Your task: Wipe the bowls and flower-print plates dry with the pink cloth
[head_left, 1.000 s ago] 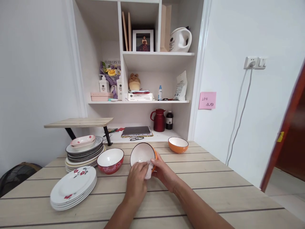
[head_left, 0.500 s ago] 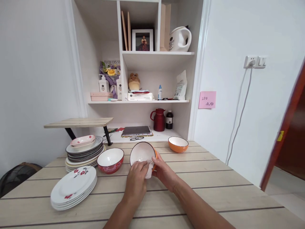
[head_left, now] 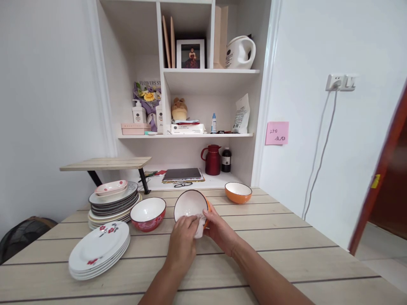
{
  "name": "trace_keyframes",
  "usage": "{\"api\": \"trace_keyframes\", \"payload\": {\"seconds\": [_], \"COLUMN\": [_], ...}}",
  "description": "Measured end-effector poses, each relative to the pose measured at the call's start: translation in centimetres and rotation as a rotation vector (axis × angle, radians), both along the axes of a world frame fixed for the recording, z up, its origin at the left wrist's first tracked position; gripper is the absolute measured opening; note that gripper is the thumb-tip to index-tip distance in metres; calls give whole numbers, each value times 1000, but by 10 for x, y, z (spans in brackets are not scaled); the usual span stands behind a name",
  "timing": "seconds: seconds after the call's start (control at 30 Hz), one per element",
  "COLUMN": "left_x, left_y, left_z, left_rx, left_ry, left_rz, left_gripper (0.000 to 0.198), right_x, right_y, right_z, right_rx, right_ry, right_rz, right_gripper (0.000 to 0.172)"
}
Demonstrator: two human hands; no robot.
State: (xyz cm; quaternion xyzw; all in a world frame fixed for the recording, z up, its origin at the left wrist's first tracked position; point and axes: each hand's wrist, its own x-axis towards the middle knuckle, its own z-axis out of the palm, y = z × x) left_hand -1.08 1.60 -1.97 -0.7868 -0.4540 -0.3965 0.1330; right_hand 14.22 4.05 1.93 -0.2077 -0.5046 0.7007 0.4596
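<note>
1. Head view, the only one: an orange round bowl with a white inside and a dark rim (head_left: 188, 204), glazed like ceramic, is in both hands over the pale plank worktop (head_left: 280, 250), nearer its far edge than its near edge. Contact with the planks: can't tell, hands cover the underside.
2. Key relation: bowl lies straight ahead of the hands, tilted, opening toward the wearer. Round, so no long axis; go by the tilt of the rim. Neither hand is nearer; both are on it.
3. Right hand (head_left: 219, 228): clamped on the outer wall at the right side, thumb up by the rim. Carries the bowl, in my judgement.
4. Left hand (head_left: 183, 238): fingers over the near rim, closed on a crumpled white cloth (head_left: 199, 229) (could be tissue), at the near-right rim. Hands close together, cloth between them.
5. Neighbours: a red patterned bowl with a white inside (head_left: 148, 213) sits upright just left of the held one. A second, upright orange bowl with a white inside (head_left: 238, 193) is near the worktop's far right corner, apart from the right hand.
6. Toward the left edge: a stack of white plates with red flowers (head_left: 98, 250), well clear of the left hand.
</note>
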Motion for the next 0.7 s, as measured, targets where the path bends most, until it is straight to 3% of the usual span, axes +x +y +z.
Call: {"api": "trace_keyframes", "payload": {"seconds": [0.13,0.3,0.5,0.7], "left_x": [0,3,13,14], "left_y": [-1,-3,-7,-11], "left_z": [0,4,11,14], "left_rx": [-7,-90,-274,-331], "left_ry": [-11,-85,-367,-435], "left_rz": [-16,-44,-92,-125], "left_gripper": [61,58,62,29], "right_x": [-2,-5,-7,-15], "right_y": [-4,-7,-9,-10], "right_z": [2,1,-1,-7], "right_rx": [1,-1,12,-96], "right_ry": [11,87,73,72], "right_rz": [-31,-54,-52,-53], "right_gripper": [62,55,70,62]}}
